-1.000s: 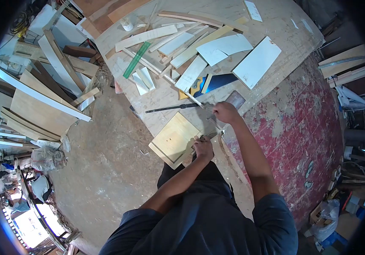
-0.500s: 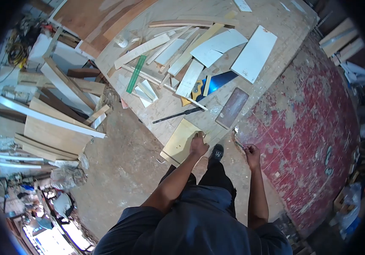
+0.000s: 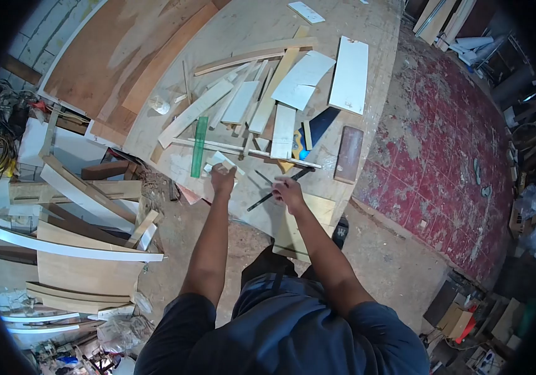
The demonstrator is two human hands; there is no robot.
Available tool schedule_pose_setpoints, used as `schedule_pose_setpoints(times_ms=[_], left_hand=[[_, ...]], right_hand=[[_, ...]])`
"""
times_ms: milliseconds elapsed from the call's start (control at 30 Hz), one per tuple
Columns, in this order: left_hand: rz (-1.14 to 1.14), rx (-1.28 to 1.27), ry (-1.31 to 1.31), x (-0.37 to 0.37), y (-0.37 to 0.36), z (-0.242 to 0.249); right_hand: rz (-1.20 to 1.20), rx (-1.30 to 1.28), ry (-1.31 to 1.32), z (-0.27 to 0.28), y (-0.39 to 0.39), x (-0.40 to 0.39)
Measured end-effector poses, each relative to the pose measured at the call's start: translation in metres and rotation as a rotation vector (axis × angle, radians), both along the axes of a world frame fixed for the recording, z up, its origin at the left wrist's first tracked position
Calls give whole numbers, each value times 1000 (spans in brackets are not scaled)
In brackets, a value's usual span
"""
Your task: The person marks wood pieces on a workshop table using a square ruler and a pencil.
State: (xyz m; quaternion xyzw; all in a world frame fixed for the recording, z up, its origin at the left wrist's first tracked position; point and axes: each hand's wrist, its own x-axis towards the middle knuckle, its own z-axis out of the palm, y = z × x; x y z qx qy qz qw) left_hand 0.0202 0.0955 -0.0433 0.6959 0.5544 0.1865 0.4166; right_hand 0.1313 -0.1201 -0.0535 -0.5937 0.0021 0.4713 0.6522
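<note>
My left hand (image 3: 222,181) is over the small white-faced wood offcuts (image 3: 219,159) near the table's front edge, its fingers closed on one small piece. The grip is partly hidden by the hand. In my right hand (image 3: 288,192) is a thin, dark, pencil-like stick (image 3: 263,177), pinched and pointing up to the left. Below the right hand, a pale yellowish board (image 3: 318,210) lies at the table edge, partly covered by my forearm. A dark narrow bar (image 3: 260,202) lies beside that hand. Left of the offcuts lies a green ruler (image 3: 199,147).
A handsaw (image 3: 321,128) with a yellow handle lies among white boards (image 3: 348,75) and wood strips on the table (image 3: 243,215). A brown block (image 3: 348,155) sits near the right edge. Curved wood pieces (image 3: 87,250) are stacked at left. Red worn flooring (image 3: 430,175) lies at right.
My left hand has left the yellowish board and moved left to the small offcuts. My right hand has come in from the right over the table with the thin stick. The view has turned.
</note>
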Motion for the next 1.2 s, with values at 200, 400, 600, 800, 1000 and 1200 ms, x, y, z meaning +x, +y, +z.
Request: schedule_pose_setpoints(times_ms=[200, 400, 600, 800, 1000, 1200], left_hand=[[-163, -56, -229, -48, 53, -30], [-305, 214, -5, -104, 9, -31], [-498, -12, -156, -110, -52, -16], [-716, 184, -46, -75, -75, 4], [-984, 449, -85, -34, -127, 11], [-1280, 512, 21, 12, -187, -10]], right_hand=[[351, -567, -1162, 2, 17, 13], [738, -611, -1551, -2, -12, 33], [598, -710, -1677, -6, -36, 52], [583, -735, -1683, 10, -63, 65], [424, -1049, -1490, 38, -175, 37], [-7, -1233, -967, 18, -309, -51]])
